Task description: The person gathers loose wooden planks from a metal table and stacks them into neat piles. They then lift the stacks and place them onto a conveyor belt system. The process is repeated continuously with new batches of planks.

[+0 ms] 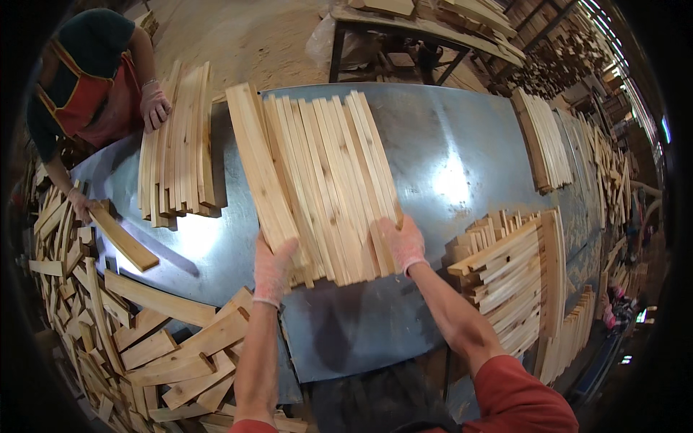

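In front of me, a row of narrow wooden slats (pixel 328 173) stands side by side on a metal-topped table (pixel 361 332). At the row's left side a wider wooden board (pixel 261 162) leans, its broad face showing. My left hand (pixel 274 267), in a pale glove, grips the near end of that board, the thumb over its face. My right hand (pixel 402 244), gloved too, presses against the near right end of the row, fingers around the outer slats. Between the two hands the row is squeezed together, its near ends slightly uneven.
Across the table's left side, a co-worker (pixel 94 79) in a red apron touches a second row of slats (pixel 177 137) and holds a single board (pixel 124 237). Loose wood pieces (pixel 173 361) heap at lower left. Stacked slats (pixel 505 274) stand at right, and another bundle (pixel 541 141) lies farther back.
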`<state>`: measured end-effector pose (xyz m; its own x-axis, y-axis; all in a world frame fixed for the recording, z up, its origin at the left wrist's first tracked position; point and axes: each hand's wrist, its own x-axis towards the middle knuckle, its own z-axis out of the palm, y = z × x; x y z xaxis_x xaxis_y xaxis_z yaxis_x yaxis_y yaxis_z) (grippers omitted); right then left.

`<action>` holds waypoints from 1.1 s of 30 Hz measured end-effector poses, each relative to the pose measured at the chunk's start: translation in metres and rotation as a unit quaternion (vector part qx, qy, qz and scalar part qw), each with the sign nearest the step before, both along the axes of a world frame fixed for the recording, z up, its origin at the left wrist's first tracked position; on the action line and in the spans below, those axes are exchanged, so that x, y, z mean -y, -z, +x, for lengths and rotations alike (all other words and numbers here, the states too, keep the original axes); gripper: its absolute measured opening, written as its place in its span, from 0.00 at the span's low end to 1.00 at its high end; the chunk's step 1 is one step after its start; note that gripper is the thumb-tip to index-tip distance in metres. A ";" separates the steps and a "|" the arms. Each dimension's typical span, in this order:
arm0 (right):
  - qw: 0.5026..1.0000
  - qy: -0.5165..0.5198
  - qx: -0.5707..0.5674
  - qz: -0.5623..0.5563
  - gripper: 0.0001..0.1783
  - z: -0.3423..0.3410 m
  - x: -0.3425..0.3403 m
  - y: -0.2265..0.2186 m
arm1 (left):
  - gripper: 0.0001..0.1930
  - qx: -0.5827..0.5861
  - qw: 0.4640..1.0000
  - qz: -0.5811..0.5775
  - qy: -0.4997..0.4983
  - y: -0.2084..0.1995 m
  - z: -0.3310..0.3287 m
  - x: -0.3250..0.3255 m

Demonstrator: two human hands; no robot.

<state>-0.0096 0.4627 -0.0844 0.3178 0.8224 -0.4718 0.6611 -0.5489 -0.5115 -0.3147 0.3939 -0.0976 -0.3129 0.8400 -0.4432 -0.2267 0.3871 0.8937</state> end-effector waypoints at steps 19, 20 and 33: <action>0.975 -0.021 -0.018 -0.221 0.56 0.184 0.415 -0.031 | 0.43 0.024 0.984 -0.175 0.004 -0.035 0.147 0.454; 0.968 -0.039 -0.015 -0.248 0.57 0.187 0.418 -0.040 | 0.40 0.050 0.981 -0.185 -0.009 -0.035 0.149 0.467; 0.934 0.055 -0.350 -0.039 0.29 0.219 0.406 0.069 | 0.42 0.237 0.964 -0.113 0.044 0.026 0.118 0.430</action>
